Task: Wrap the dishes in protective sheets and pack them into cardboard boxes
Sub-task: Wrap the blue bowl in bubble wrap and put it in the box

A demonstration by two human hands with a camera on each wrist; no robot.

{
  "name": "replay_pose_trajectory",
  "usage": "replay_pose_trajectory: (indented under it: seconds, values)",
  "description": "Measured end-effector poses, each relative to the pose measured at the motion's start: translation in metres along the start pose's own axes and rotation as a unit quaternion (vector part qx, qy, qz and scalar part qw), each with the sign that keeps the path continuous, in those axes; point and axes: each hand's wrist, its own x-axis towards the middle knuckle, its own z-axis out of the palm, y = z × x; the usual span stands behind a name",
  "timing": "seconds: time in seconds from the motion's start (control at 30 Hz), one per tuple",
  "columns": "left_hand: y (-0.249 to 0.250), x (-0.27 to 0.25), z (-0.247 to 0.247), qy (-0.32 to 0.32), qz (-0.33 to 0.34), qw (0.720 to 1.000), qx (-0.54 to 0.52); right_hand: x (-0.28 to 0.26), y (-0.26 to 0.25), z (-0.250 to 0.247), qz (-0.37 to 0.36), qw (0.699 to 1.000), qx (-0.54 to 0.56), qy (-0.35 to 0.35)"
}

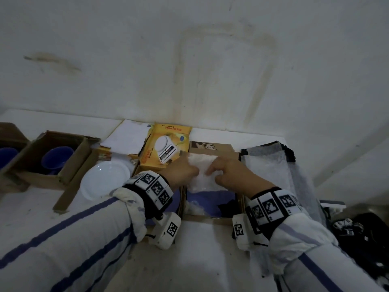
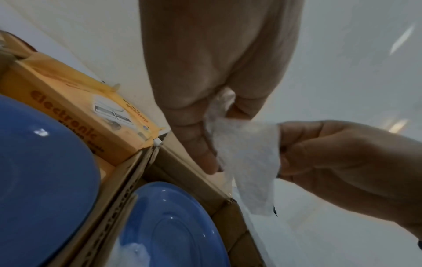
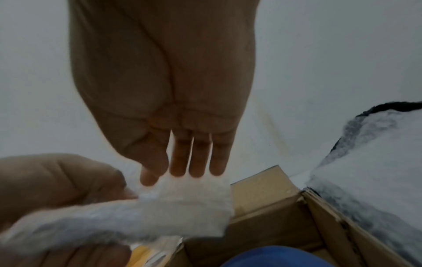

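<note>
While both hands work above it, the white surface (image 1: pixel 189 260) carries everything in use. On it, directly below the hands, stands an open cardboard box (image 1: pixel 212 149), with a blue plate (image 2: pixel 169 222) lying unwrapped inside. To the left, another cardboard box (image 1: pixel 54 157) holds a blue bowl (image 1: pixel 56 158). A stack of protective sheets (image 1: pixel 271 171) lies just right of the open box, a white plate (image 1: pixel 105 179) to its left, and a yellow scale carton (image 1: pixel 166 147) stands between them at the back. One white foam sheet (image 1: pixel 203 171) is held over the box: the left hand (image 1: pixel 182 170) pinches its left edge between thumb and fingers, and the right hand (image 1: pixel 228 172) pinches the opposite edge. The step in hand appears to be spreading this sheet. Next, it probably must be opened flat and lowered over the blue plate, which calls for an even pull on both edges.
</note>
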Motion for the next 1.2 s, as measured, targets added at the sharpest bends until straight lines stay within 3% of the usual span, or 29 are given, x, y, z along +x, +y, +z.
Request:
replay_pose_trajectory:
  seconds: [0.1, 0.2, 0.27, 0.4, 0.53, 0.73, 0.87, 1.07, 1.2]
  values:
    - [0.007, -0.002, 0.005, -0.002, 0.024, 0.994, 0.103, 0.002, 0.003, -0.004, -0.025, 0.997, -0.056, 0.039]
    - [0.001, 0.004, 0.011, -0.014, 0.019, 0.995, 0.092, 0.008, 0.005, 0.004, 0.005, 0.998, -0.062, 0.005]
    - [-0.005, 0.013, 0.013, -0.012, 0.036, 0.994, 0.104, 0.015, 0.01, 0.01, 0.029, 0.998, -0.051, 0.037]
    - [-0.023, 0.032, 0.012, 0.008, 0.053, 0.968, 0.245, 0.025, 0.032, 0.014, 0.037, 0.986, -0.146, 0.078]
    - [-0.039, 0.043, 0.005, 0.012, 0.051, 0.914, 0.402, 0.029, 0.046, 0.013, 0.035, 0.965, -0.256, 0.039]
    - [-0.042, 0.042, 0.009, -0.065, 0.029, 0.772, 0.632, 0.039, 0.043, 0.016, 0.048, 0.926, -0.364, -0.082]
    - [-0.042, 0.042, 0.011, -0.084, 0.021, 0.711, 0.698, 0.047, 0.043, 0.022, 0.07, 0.91, -0.393, -0.11]
    - [-0.045, 0.045, 0.006, -0.08, 0.019, 0.712, 0.697, 0.059, 0.044, 0.025, 0.149, 0.899, -0.362, -0.198]
    - [-0.048, 0.045, 0.003, -0.095, 0.011, 0.723, 0.684, 0.064, 0.04, 0.014, 0.15, 0.931, -0.268, -0.198]
